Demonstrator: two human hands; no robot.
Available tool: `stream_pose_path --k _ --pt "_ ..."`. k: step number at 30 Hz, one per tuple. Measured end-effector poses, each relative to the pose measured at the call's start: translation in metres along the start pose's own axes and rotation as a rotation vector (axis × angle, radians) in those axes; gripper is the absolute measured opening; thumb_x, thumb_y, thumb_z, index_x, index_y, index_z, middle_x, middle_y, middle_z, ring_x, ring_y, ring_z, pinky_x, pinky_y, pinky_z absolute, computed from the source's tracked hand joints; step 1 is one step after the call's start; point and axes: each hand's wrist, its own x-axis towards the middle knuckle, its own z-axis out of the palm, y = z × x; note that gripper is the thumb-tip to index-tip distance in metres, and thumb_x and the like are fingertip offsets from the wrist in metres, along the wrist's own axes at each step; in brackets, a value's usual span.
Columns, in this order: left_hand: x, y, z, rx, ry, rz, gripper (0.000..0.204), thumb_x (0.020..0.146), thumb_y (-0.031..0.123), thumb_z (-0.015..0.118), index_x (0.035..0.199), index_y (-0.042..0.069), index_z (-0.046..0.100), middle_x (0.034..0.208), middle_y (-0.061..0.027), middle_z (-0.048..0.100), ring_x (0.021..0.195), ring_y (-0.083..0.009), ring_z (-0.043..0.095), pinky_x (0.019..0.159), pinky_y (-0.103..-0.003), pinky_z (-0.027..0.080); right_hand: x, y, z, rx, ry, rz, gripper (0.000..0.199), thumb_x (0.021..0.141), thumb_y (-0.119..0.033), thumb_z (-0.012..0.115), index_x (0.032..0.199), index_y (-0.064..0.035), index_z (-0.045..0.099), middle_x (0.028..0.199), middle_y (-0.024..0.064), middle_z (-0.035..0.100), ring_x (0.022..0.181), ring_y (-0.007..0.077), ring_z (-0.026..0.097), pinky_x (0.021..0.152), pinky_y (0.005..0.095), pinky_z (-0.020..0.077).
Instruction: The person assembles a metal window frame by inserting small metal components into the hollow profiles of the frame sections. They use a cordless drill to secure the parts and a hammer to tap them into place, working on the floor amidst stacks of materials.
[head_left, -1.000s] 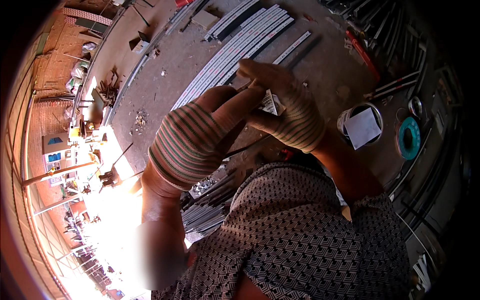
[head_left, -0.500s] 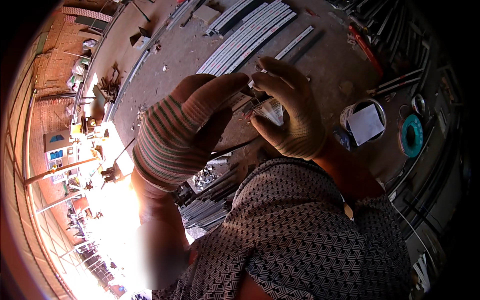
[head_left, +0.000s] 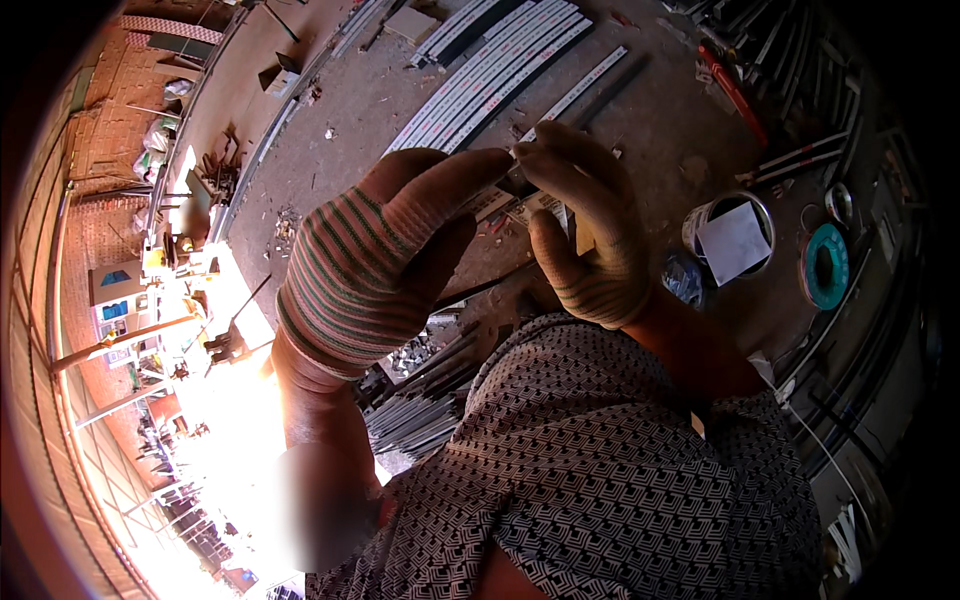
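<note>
My left hand [head_left: 372, 258], in a striped knitted glove, is raised in front of me with its fingers stretched to the right and its thumb apart. Opposite it is my right hand [head_left: 592, 235], in a yellowish knitted glove, its fingers bent toward the left and the thumb held away from them. The fingertips of both hands nearly meet, and whether they touch is hard to tell. I see nothing held in either hand. Below and behind the right hand, a small piece of printed paper or card [head_left: 548, 206] shows partly between its thumb and fingers.
Long pale strips [head_left: 497, 80] lie side by side on the floor ahead. To the right are a red tool-like bar [head_left: 733, 92], a bucket with a white sheet [head_left: 735, 243] on it, and a teal roll [head_left: 826, 266]. Dark bars [head_left: 425, 405] are stacked below my left hand.
Both hands have shifted slightly to the right. My right thumb has risen nearer to its fingers. A clear plastic bag beside the bucket shows more fully now.
</note>
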Motion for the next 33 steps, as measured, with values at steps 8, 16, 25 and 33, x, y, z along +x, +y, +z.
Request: stream_pose_path --k 8,16,25,33 --pt "0.002 0.004 -0.001 0.041 -0.037 0.015 0.045 0.084 -0.004 0.074 0.125 0.011 0.065 0.106 -0.0122 0.071 0.087 -0.0261 0.075 0.069 -0.033 0.06 0.001 0.0 -0.004 -0.126 0.044 -0.083 0.046 0.096 0.005 0.058 0.14 -0.0073 0.055 0.137 0.0186 0.053 0.122 0.0304 0.059 0.1 0.0418 0.053" --pt "0.002 0.006 0.001 0.079 -0.067 0.03 0.049 0.081 -0.004 0.077 0.125 0.011 0.064 0.107 -0.0119 0.072 0.091 -0.0257 0.075 0.073 -0.032 0.061 -0.006 -0.005 0.005 -0.207 0.015 -0.059 0.044 0.1 -0.005 0.059 0.142 -0.007 0.05 0.136 0.0192 0.052 0.119 0.0289 0.06 0.099 0.0378 0.0532" --pt "0.001 0.007 -0.002 0.07 -0.065 -0.008 0.049 0.081 -0.006 0.077 0.126 0.011 0.064 0.107 -0.0119 0.072 0.094 -0.0247 0.075 0.075 -0.031 0.063 0.02 -0.007 -0.02 0.251 0.145 0.395 0.032 0.1 -0.01 0.061 0.132 -0.0052 0.058 0.13 0.0098 0.061 0.099 0.0133 0.065 0.085 0.0267 0.0562" --pt "0.005 0.005 0.0 0.028 -0.072 -0.014 0.049 0.081 -0.005 0.077 0.126 0.01 0.063 0.108 -0.0133 0.072 0.095 -0.0252 0.075 0.076 -0.031 0.063 -0.009 0.017 -0.028 -0.133 -0.207 0.295 0.079 0.093 -0.031 0.073 0.156 -0.008 0.032 0.14 0.0161 0.053 0.128 0.0278 0.055 0.11 0.0419 0.0438"
